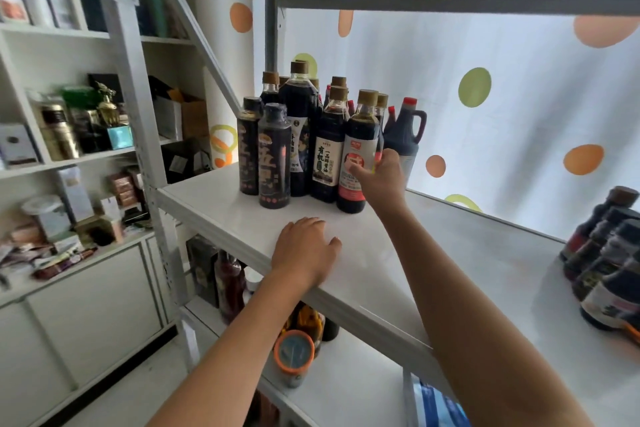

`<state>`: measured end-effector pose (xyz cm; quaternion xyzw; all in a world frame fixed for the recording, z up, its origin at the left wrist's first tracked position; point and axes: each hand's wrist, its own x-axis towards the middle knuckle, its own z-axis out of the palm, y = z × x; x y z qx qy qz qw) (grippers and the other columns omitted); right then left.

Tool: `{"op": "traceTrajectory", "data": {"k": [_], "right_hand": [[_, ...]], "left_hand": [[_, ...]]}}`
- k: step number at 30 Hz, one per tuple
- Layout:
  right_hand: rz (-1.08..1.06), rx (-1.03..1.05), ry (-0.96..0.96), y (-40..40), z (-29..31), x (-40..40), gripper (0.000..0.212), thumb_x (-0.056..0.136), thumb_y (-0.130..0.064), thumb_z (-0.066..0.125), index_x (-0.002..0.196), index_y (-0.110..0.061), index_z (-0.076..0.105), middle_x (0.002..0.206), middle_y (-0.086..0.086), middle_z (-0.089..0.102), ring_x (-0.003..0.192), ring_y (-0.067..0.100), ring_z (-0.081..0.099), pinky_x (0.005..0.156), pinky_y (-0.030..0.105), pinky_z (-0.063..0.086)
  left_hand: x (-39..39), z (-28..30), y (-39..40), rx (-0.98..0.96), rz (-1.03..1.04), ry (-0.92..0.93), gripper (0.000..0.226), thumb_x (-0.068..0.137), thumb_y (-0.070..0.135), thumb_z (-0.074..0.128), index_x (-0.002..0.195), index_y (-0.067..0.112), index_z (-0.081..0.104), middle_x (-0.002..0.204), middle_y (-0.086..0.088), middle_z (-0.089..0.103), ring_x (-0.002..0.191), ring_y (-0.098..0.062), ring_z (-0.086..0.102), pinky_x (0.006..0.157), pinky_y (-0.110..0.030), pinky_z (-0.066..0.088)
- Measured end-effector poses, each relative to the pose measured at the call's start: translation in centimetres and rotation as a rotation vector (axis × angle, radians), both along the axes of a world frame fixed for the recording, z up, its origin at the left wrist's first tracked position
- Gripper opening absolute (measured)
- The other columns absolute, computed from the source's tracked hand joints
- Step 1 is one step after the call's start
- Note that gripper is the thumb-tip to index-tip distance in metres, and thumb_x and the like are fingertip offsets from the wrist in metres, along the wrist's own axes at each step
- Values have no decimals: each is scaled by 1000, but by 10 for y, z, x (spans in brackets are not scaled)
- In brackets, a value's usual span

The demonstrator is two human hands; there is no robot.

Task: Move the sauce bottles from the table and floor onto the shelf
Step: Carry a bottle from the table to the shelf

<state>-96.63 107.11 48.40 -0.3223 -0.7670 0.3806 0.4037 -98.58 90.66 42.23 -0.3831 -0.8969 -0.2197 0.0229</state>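
- Your right hand grips a dark sauce bottle with a red-and-white label, fingers curled round its lower body; the bottle stands upright on the white shelf.
- Your left hand rests palm down on the shelf's front edge, fingers relaxed, holding nothing.
- Just left of and behind your right hand, a cluster of dark bottles stands upright.
- Far to the right of your right hand, more bottles sit on the same shelf.
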Motion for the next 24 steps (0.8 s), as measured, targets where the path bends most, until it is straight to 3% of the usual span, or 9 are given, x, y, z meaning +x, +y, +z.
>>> {"op": "traceTrajectory", "data": {"k": [4,6,8,10,13,15,17,21,24], "right_hand": [[-38,37,-116,-25,-23,25,42,85,-30,72,119,-13,55,112,6,64,96,21,62,71,28,52],[0,133,-323,-42,-39,41,37,86,-19,66,120,-11,59,120,9,62,104,26,60,82,33,51],[34,213,-499,-62,-49,56,37,88,-16,60,125,-9,60,128,10,58,117,29,55,92,34,47],[43,245,-584,-77,-54,72,29,92,-16,51,117,-9,64,124,12,61,116,32,57,94,37,47],[80,328,-643,-96,-60,94,21,93,-17,45,90,-10,64,104,14,68,99,35,62,73,33,42],[83,396,-674,-114,-59,110,20,96,-18,44,83,-15,58,101,13,69,96,34,61,70,30,34],[94,466,-684,-133,-59,126,20,98,-17,42,89,-14,60,105,11,67,99,31,60,73,32,37],[89,595,-630,-156,-74,160,26,102,-18,42,115,-11,62,121,6,65,117,26,58,100,34,39],[108,649,-654,-170,-87,183,44,104,-21,40,146,-12,45,154,7,45,146,22,36,121,39,22]], "left_hand": [[3,3,-5,8,-17,-10,47,102,42,32,133,16,56,140,-1,54,129,-18,47,115,-38,29],[6,4,-8,23,-38,22,43,102,37,27,114,17,64,124,-1,62,114,-18,53,110,-40,33],[11,0,-15,47,-64,53,44,101,35,24,107,19,64,120,-1,63,111,-17,53,109,-42,32],[15,-14,-25,70,-90,121,49,102,36,20,122,20,61,137,0,56,127,-16,47,115,-41,22],[23,-35,-46,100,-86,232,66,96,42,5,142,19,47,152,2,42,143,-16,31,120,-40,11],[31,-43,-56,110,-106,256,72,95,45,-1,145,16,43,154,0,38,146,-18,24,121,-41,8],[40,-46,-66,79,-121,240,67,99,44,2,150,13,34,157,-2,31,149,-20,15,122,-42,5],[64,-45,-93,36,-131,155,56,105,39,12,154,13,18,163,-2,14,150,-15,3,122,-40,5],[88,-44,-118,7,-111,185,56,105,38,12,155,12,13,163,-2,9,150,-14,-2,122,-39,0]]}}
